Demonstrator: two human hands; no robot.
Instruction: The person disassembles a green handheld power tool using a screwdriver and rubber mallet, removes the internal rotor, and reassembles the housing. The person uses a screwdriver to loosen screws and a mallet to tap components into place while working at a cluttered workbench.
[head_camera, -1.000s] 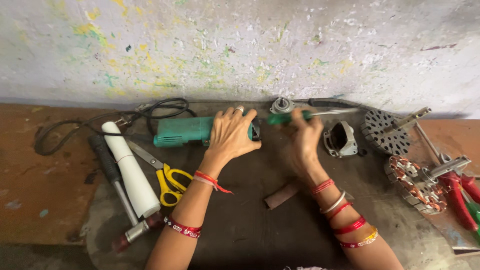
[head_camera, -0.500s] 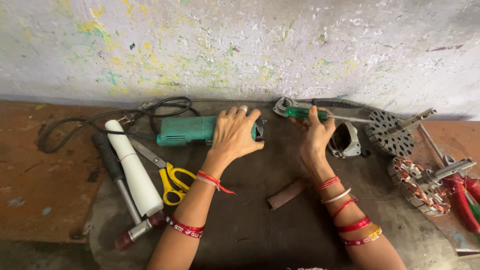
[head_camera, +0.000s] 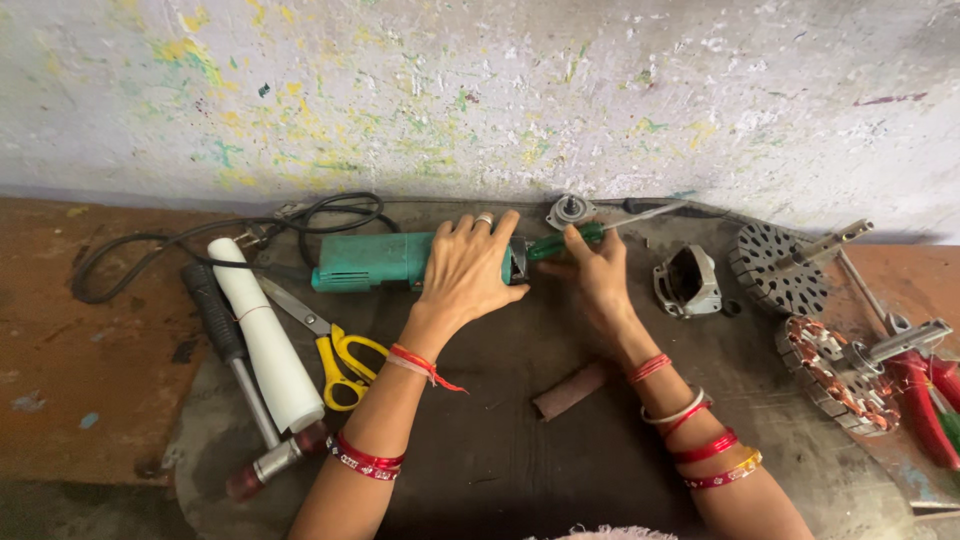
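Note:
A green power tool body (head_camera: 375, 262) lies on a dark mat (head_camera: 500, 440), its black cord (head_camera: 200, 240) looping off to the left. My left hand (head_camera: 470, 270) lies over the tool's right end and grips it. My right hand (head_camera: 598, 275) holds a green-handled screwdriver (head_camera: 570, 240), whose handle end points at the tool's right end and whose shaft points up and right. A small round metal part (head_camera: 570, 211) sits just behind the screwdriver.
Left of the tool lie a white roll (head_camera: 262, 335), yellow-handled scissors (head_camera: 335, 345) and a black-handled tool (head_camera: 225, 345). A grey metal housing (head_camera: 688, 282), two motor rotors (head_camera: 785, 265) (head_camera: 840, 375), red-handled pliers (head_camera: 925, 400) and a brown cylinder (head_camera: 570, 390) lie to the right. A paint-speckled wall stands behind.
My right hand has swung the green screwdriver from near the right-hand parts back toward the tool's right end. My left hand has stayed on the tool.

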